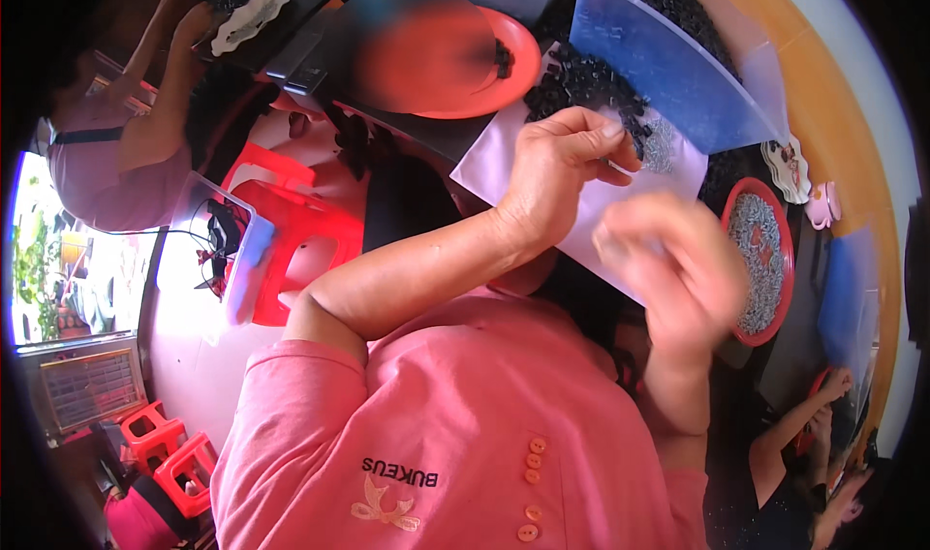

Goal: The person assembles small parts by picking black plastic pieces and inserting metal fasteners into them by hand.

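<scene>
My left hand (557,168) reaches over a white sheet (504,158) on the table, fingers bunched together. Its fingertips rest at the edge of a heap of small black parts (581,80) and a little pile of small silver parts (661,148). Whether the fingers pinch a piece is hidden. My right hand (678,259) is blurred by motion, just right of and nearer than the left hand, beside a red bowl (744,335) filled with silver parts. Its fingers cannot be made out.
A blue translucent tray (659,61) holds more black parts. A red plate (513,76) lies at the top. Another person (116,153) works at the upper left, and a third person's hands (823,395) show at the lower right. Red stools (291,230) stand at the left.
</scene>
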Available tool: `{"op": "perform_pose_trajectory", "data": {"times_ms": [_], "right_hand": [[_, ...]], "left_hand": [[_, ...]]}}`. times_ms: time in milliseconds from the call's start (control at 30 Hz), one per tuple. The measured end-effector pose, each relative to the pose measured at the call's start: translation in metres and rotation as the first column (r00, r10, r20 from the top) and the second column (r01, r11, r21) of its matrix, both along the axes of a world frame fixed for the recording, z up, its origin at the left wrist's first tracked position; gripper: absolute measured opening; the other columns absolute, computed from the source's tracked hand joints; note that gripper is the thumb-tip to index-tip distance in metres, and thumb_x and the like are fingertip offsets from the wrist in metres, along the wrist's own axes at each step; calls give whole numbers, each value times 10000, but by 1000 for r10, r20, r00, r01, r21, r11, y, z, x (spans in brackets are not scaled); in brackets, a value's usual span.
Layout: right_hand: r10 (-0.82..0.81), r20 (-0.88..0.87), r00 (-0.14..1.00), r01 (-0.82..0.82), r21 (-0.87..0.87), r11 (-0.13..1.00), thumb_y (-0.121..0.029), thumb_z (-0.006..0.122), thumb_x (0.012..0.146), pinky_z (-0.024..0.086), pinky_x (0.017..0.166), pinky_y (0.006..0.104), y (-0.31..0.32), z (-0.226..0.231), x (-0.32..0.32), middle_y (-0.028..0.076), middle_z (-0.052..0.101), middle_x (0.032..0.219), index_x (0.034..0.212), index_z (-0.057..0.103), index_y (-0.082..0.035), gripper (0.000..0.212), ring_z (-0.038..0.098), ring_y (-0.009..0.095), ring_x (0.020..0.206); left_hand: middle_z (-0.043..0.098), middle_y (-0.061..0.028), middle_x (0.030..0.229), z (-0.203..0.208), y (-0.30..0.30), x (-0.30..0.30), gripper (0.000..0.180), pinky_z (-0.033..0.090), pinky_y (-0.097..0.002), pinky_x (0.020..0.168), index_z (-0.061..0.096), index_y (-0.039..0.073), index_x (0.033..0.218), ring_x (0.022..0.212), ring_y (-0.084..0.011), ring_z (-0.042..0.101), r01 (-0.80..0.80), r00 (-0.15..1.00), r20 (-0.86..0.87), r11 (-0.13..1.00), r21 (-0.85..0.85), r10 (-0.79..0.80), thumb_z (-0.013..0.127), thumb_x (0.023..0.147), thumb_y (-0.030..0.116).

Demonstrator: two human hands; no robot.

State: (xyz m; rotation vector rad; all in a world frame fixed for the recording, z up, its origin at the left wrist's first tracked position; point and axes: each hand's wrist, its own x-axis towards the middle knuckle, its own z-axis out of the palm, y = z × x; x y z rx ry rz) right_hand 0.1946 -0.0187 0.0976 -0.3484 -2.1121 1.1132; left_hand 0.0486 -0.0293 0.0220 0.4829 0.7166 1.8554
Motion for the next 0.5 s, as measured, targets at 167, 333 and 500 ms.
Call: {"op": "perform_pose_trajectory", "data": {"times_ms": [167,333,500], "right_hand": [[38,-34,999,-48,-385,922,79,655,829,478,683,207,23,-43,-29,20,632,849,948,616,12,143,592,72,749],[65,33,997,-45,-418,907,55,652,848,491,698,227,36,-73,-33,6,628,838,882,625,18,57,595,84,759],[73,79,994,-71,-35,997,5,650,878,481,700,229,38,-79,-30,11,621,837,920,617,40,63,583,93,769]], "left_hand": [[635,-122,852,4,0,2,165,528,-336,717,583,16,901,793,-217,626,4,998,68,996,-85,2,577,961,169],[621,-121,839,1,-1,-3,132,516,-352,751,579,23,889,802,-228,625,18,988,154,984,-179,10,541,947,134],[638,-162,868,-4,-4,-3,149,522,-368,805,575,19,901,846,-269,643,5,982,190,994,-113,16,520,950,148]]}}
